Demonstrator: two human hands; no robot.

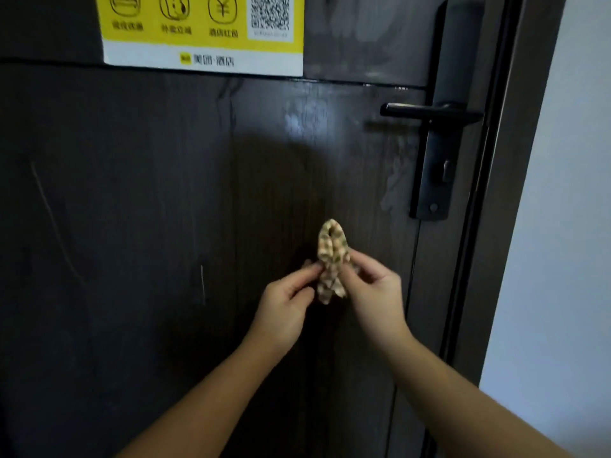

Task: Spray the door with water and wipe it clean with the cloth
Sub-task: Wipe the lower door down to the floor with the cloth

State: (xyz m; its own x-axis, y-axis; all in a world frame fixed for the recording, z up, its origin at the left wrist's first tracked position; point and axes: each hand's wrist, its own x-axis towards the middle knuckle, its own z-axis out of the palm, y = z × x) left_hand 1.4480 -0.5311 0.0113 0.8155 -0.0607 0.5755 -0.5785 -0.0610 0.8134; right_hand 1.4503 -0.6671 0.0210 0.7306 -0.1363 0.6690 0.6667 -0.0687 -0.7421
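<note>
A: Checked fabric, bunched up. The cloth (331, 261) is pinched between the left hand (286, 300) and the right hand (373, 292), fingers closed on it, just in front of the door (148, 209).

B: Wet streaks glisten beside the handle (429, 112). No spray bottle in sight.

A: Folding for the wipe, I'd say. Next: press it flat on those streaks.

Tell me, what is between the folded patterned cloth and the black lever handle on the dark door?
Only bare dark wood door, streaked with moisture, separates the patterned cloth from the black lever handle in the head view.
</note>
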